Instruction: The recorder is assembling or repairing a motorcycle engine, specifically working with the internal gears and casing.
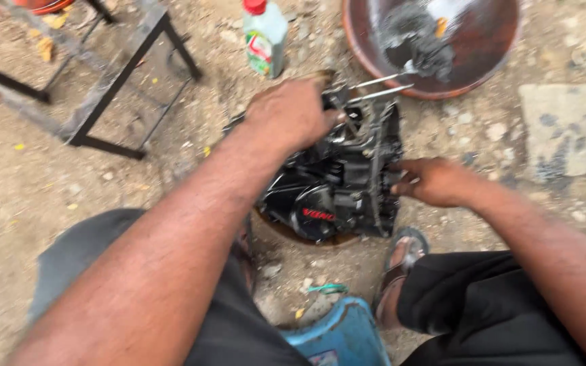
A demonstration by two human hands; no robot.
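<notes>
A black, greasy small engine block [337,183] stands on the dirt ground between my knees, with two long metal studs [381,88] sticking out of its far end. My left hand [293,112] lies over the engine's far top, its fingers curled around a part there. On the engine's right side, my right hand [435,181] pinches or presses something with its fingertips; what it touches is too small to tell.
A rust-brown metal basin [483,64] with dark oily parts sits just beyond the engine. A green and white plastic bottle with a red cap [264,37] stands at the top centre. A black metal frame [113,81] lies at left. A blue stool [344,335] is under me.
</notes>
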